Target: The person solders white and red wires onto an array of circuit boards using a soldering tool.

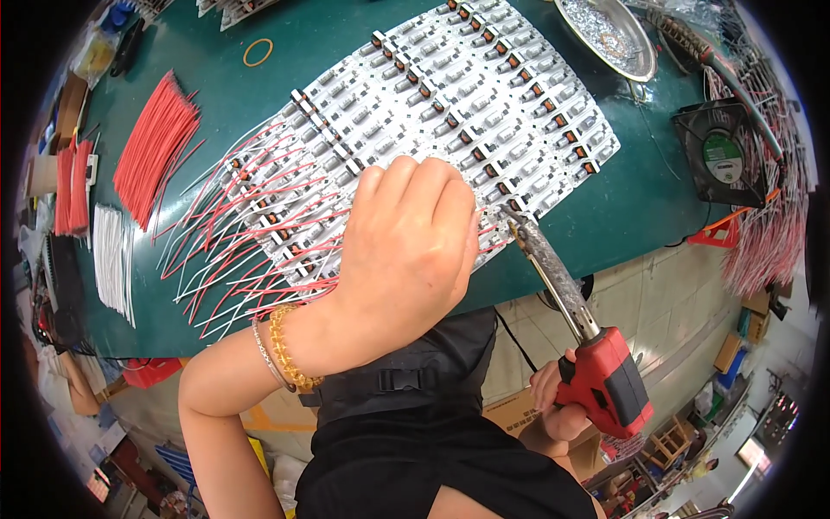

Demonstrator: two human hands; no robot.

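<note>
My left hand [415, 238] is closed low over the near part of a large panel of white circuit boards [467, 91]. Short bits of red wire [488, 231] show at its right side, by the fingers; the pinch itself is hidden behind the knuckles. My right hand [558, 402] grips the red and black handle of a soldering gun [605, 381]. Its long barrel slants up to the left, and the tip is at the panel's near edge, close to my left fingers. Red and white wires [233, 233] fan out leftward from the boards left of my hand.
Bundles of red wires [156, 151] and white wires [111, 259] lie on the green table [225, 95] at left, near a rubber band [258, 53]. At right are a metal dish [609, 39] of scraps, a black fan [722, 156] and hanging wired boards [761, 242].
</note>
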